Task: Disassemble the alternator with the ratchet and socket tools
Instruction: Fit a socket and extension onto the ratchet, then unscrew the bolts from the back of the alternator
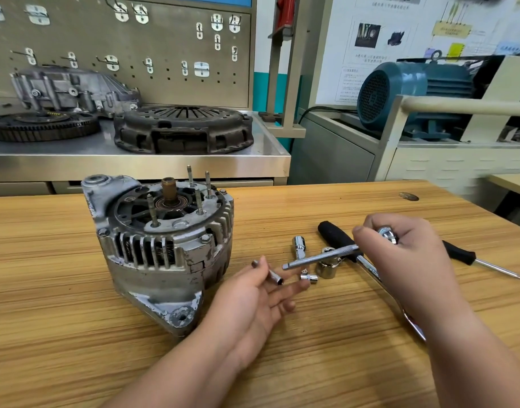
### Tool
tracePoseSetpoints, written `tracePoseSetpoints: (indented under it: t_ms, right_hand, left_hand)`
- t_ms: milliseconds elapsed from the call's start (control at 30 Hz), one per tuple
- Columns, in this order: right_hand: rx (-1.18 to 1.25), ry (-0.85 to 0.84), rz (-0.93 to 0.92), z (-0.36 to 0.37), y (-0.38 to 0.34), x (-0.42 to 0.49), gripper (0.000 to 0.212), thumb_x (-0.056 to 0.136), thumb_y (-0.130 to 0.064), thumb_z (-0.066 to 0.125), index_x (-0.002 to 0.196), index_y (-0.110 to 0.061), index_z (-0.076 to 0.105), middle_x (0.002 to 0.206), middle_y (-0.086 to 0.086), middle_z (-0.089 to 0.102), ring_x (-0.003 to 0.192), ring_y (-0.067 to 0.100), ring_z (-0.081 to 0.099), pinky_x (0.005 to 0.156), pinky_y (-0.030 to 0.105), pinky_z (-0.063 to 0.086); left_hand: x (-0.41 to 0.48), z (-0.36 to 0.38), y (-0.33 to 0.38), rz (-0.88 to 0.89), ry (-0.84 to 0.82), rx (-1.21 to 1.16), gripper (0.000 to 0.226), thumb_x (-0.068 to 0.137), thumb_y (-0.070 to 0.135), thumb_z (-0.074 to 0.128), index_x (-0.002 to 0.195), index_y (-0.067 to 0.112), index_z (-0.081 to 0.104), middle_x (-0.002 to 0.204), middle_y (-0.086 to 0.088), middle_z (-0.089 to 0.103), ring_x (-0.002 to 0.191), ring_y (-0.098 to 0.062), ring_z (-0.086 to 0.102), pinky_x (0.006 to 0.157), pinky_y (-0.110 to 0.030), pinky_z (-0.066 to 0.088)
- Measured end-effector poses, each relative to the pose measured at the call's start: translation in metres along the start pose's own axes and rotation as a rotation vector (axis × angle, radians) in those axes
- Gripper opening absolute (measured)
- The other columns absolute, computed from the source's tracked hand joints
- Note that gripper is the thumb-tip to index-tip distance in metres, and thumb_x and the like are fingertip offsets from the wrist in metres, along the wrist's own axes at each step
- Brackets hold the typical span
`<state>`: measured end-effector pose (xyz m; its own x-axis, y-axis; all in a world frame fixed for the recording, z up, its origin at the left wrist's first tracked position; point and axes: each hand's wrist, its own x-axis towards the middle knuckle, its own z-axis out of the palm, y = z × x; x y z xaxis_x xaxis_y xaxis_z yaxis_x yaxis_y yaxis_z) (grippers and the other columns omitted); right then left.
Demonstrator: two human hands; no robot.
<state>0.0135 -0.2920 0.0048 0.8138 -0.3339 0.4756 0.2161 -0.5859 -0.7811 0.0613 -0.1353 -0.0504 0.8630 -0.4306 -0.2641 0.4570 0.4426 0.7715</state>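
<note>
While the grey cast-metal alternator [161, 254] is sitting left of centre on the pale wooden worktop [46, 319], shaft end up with thin studs rising from its face, the person is readying a tool rather than turning anything. Just right of the alternator's base, the left hand [250, 298] is pinching a slim chrome socket [270, 273] between thumb and forefinger, the other fingers [282, 301] lying spread and straight. At centre right, the right hand [409, 254] is gripping a chrome drive bar [320, 257] with curled fingers, its square end pointing toward the socket and standing just apart from it. Three loose chrome sockets [326, 269] are lying on the worktop beneath the bar, and a black-gripped ratchet handle [338, 238] and a black-handled screwdriver [459, 254] are resting by the right hand. Judging by this, the socket-fitting step is in hand. The next move is calling for lining the square end up with the socket's drive hole, pushing until it seats, then carrying the tool over to a fastener on the alternator
</note>
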Motion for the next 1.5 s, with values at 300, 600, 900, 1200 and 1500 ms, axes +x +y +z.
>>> tracePoseSetpoints:
  t_ms: [300, 600, 900, 1200, 1500]
  right_hand:
    - [-0.015, -0.046, -0.044, 0.001, 0.005, -0.001, 0.040, 0.081, -0.002, 0.059, 0.047, -0.014, 0.041, 0.042, -0.011, 0.026, 0.043, 0.007, 0.024, 0.041, 0.018, 0.020]
    - [-0.114, 0.003, -0.125, 0.005, 0.003, -0.002, 0.039, 0.081, -0.008, 0.061, 0.045, -0.018, 0.046, 0.037, -0.010, 0.035, 0.043, 0.006, 0.036, 0.040, 0.017, 0.024]
    - [0.010, 0.084, -0.032, -0.002, 0.002, 0.001, 0.029, 0.071, -0.022, 0.054, 0.054, -0.006, 0.037, 0.045, -0.009, 0.022, 0.045, 0.010, 0.022, 0.042, 0.019, 0.015]
    - [-0.007, -0.007, 0.094, -0.004, 0.005, 0.006, 0.030, 0.066, -0.029, 0.053, 0.055, -0.006, 0.039, 0.048, -0.005, 0.025, 0.046, 0.009, 0.022, 0.041, 0.020, 0.019]
    - [-0.008, 0.016, 0.078, -0.008, 0.005, 0.008, 0.036, 0.076, -0.025, 0.058, 0.059, -0.003, 0.035, 0.050, -0.005, 0.021, 0.046, 0.009, 0.018, 0.041, 0.020, 0.015]
  left_hand:
    - [-0.002, 0.005, -0.003, -0.091, -0.011, -0.102, 0.059, 0.101, 0.035, 0.029, 0.075, 0.013, 0.077, 0.105, -0.001, 0.074, 0.082, -0.016, 0.064, 0.061, -0.025, 0.036]
    - [-0.001, 0.001, -0.002, -0.097, 0.063, -0.210, 0.040, 0.095, 0.032, 0.046, 0.063, 0.013, 0.061, 0.075, -0.008, 0.069, 0.060, -0.018, 0.059, 0.056, -0.027, 0.037]
    - [-0.003, 0.002, 0.003, -0.118, 0.009, -0.346, 0.012, 0.070, 0.013, 0.067, 0.067, 0.001, 0.065, 0.060, -0.011, 0.057, 0.045, -0.014, 0.053, 0.039, -0.020, 0.045]
    - [-0.009, 0.005, 0.004, -0.064, -0.024, -0.184, 0.020, 0.066, 0.012, 0.065, 0.081, 0.001, 0.056, 0.062, -0.016, 0.067, 0.045, -0.014, 0.062, 0.040, -0.018, 0.049]
    - [-0.013, 0.008, 0.003, -0.070, -0.051, -0.194, 0.021, 0.066, 0.012, 0.067, 0.081, 0.004, 0.055, 0.065, -0.018, 0.068, 0.045, -0.015, 0.061, 0.040, -0.020, 0.050]
